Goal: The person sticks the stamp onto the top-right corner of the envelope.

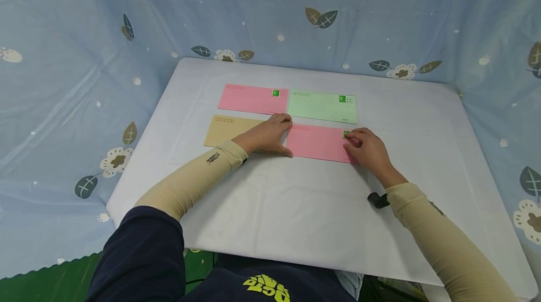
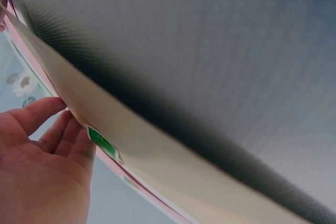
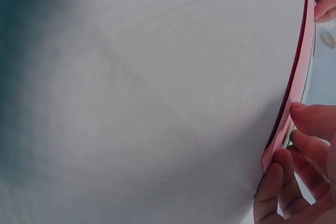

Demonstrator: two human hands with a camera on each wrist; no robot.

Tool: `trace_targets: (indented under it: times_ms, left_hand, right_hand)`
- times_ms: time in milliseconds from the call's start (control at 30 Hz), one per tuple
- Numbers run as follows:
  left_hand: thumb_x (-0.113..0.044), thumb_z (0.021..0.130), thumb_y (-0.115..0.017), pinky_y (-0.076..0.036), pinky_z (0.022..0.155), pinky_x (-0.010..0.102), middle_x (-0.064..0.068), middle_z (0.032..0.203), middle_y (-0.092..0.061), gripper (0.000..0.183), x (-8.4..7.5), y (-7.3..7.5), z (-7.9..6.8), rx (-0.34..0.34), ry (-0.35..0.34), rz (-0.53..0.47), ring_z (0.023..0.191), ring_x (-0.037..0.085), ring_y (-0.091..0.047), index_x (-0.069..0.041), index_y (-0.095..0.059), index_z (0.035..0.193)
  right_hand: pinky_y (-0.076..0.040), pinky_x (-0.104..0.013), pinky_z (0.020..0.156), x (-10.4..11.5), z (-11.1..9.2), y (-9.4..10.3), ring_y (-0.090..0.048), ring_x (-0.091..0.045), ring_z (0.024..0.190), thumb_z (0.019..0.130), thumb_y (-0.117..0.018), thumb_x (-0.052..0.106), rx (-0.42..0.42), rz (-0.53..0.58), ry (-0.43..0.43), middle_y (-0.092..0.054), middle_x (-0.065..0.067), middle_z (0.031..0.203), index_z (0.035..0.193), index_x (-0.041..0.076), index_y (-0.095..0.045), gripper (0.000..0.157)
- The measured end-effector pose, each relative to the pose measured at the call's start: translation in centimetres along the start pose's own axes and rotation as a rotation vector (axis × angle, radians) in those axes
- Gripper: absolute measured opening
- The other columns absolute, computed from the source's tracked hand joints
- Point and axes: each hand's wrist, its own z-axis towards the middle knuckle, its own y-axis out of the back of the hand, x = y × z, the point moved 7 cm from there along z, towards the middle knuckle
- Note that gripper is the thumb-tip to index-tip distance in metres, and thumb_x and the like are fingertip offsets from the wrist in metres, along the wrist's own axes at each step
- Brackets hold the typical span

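Note:
In the head view, my left hand (image 1: 266, 135) lies across the right part of a beige envelope (image 1: 230, 127). Its thumb is spread toward the near corner, and its fingertips reach the left end of a pink envelope (image 1: 317, 143). Beside that pink envelope's right end, my right hand (image 1: 369, 149) has bent fingers on the edge, close to a green stamp (image 1: 345, 133). The right wrist view shows these fingertips (image 3: 273, 174) around the envelope's end. Another green stamp (image 2: 102, 141) sits on the beige envelope by my left fingers.
A second pink envelope (image 1: 252, 99) and a light green envelope (image 1: 322, 106) form the far row, both stamped. They lie on a white-covered table (image 1: 304, 208). A blue patterned curtain (image 1: 270, 6) hangs behind and at both sides.

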Motion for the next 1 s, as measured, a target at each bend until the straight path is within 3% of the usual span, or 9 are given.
trace_targets:
  times_ms: [1000]
  left_hand:
    - [-0.069, 0.077, -0.076, -0.028, 0.121, 0.033, 0.01, 0.159, -0.031, 0.105, -0.01, 0.08, 0.18, -0.007, -0.009, 0.011, 0.147, 0.023, -0.025, -0.004, -0.042, 0.152]
  right_hand:
    - [-0.049, -0.055, 0.102, 0.25, 0.2, -0.01, -0.056, -0.036, 0.118, 0.097, -0.07, 0.023, 0.03, -0.005, -0.018, -0.057, -0.018, 0.137, 0.133, 0.002, -0.067, 0.042]
